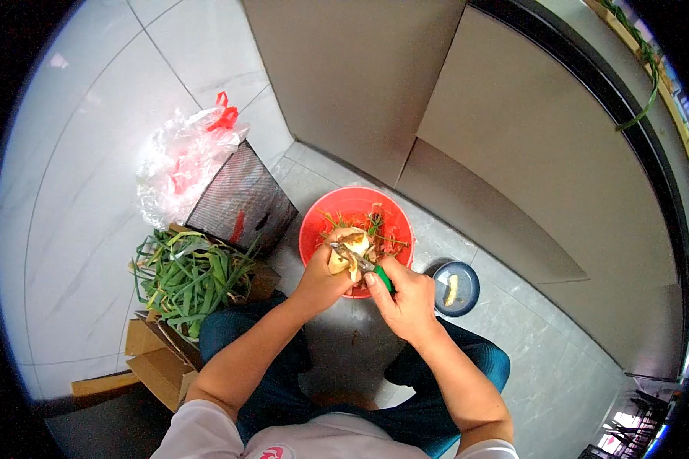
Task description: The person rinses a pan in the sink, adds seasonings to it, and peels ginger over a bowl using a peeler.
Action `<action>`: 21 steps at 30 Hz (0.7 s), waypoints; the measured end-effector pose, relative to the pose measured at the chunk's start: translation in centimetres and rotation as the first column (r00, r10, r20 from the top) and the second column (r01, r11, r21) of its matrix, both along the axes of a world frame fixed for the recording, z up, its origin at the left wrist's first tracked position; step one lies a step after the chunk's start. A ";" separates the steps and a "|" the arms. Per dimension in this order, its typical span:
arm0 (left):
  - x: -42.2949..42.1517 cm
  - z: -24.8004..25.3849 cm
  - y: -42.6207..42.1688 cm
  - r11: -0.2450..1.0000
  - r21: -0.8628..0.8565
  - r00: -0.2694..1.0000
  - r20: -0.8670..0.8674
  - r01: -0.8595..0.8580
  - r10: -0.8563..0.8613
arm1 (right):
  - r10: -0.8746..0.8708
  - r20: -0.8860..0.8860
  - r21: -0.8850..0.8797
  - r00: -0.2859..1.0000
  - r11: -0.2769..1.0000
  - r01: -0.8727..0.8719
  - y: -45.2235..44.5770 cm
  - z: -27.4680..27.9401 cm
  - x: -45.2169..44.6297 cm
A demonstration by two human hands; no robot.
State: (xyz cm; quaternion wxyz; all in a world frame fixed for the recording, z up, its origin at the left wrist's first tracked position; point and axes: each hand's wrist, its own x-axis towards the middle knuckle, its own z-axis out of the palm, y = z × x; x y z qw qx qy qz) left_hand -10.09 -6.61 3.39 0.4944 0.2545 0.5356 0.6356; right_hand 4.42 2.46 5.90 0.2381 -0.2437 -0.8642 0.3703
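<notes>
Over a red plastic basin (314,216), my left hand (331,284) grips a pale yellow, partly peeled root (357,243) that looks like ginger, with patches of brown skin. The fingers of my right hand (404,297) are closed round the green handle of a peeler (382,278). Its metal head lies against the root, between my two hands. Green and brown scraps (376,222) show in the basin behind the root. On the floor to the right, a small dark bowl (473,294) holds one pale yellow piece (452,290).
To the left stands a black mesh bin (245,200) lined with a clear plastic bag (180,164) with red handles. Nearer me, green leafy stalks (191,275) fill a cardboard box (157,359). Grey cabinet fronts (528,153) rise beyond the basin.
</notes>
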 end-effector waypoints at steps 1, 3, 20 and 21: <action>0.1 -0.5 0.0 0.999 0.040 0.997 -0.071 -0.032 0.034 | -0.003 0.000 -0.001 1.000 1.000 0.003 0.1 -0.2 0.0; 0.3 -0.4 -0.1 0.995 0.082 0.988 -0.138 -0.059 0.070 | -0.081 0.065 -0.044 0.995 0.995 0.084 0.2 -0.3 0.0; 0.3 0.1 -0.4 0.990 -0.103 0.993 -0.076 -0.095 0.087 | -0.073 0.075 -0.093 0.994 0.992 0.080 0.1 -1.0 0.0; 0.4 0.2 -0.3 0.990 -0.103 0.993 -0.075 -0.094 0.086 | -0.152 0.158 -0.114 0.976 0.979 0.171 0.3 -0.9 0.0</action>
